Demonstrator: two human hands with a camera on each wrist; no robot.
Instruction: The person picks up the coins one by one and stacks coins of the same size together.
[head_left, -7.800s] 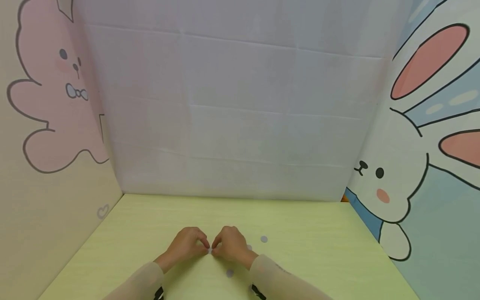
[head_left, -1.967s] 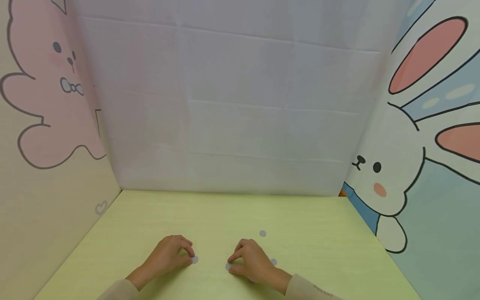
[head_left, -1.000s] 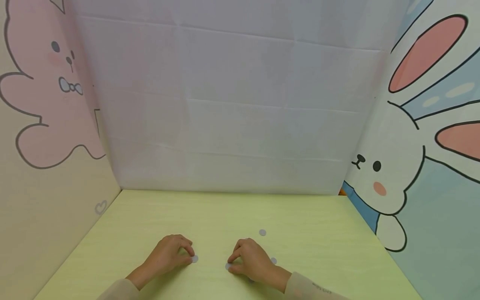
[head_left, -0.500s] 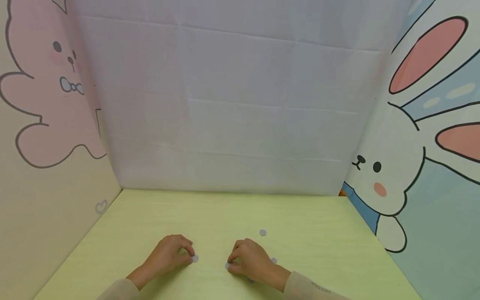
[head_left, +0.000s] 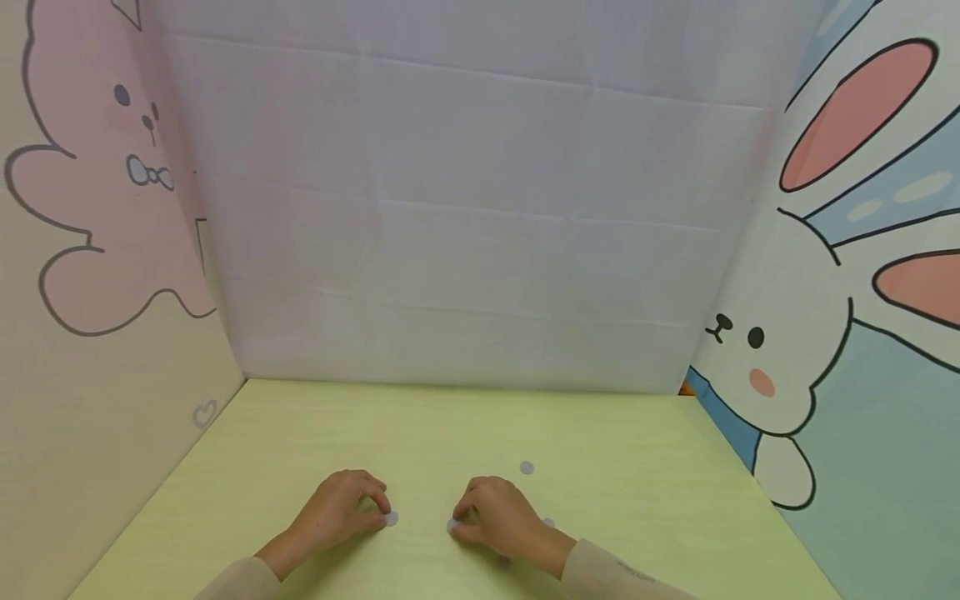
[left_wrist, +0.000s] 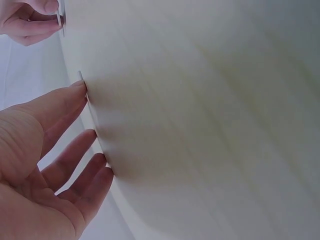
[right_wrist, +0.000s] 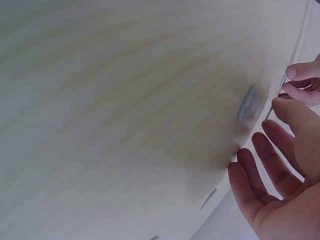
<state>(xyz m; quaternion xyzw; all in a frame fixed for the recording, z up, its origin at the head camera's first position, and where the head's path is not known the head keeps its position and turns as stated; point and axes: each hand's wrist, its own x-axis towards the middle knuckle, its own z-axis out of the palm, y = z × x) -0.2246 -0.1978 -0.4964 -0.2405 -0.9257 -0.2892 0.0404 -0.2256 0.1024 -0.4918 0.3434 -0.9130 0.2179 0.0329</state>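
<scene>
Close to the counter, the left hand pinches one disc, the right hand a second disc; whether they touch it is unclear. A third disc lies beyond the right hand, a fourth disc and fifth disc flanking its wrist.

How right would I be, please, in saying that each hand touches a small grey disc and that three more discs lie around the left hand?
Not the left hand: the three other discs lie around the right hand, as the head view shows. Each hand does touch a small grey disc.
</scene>
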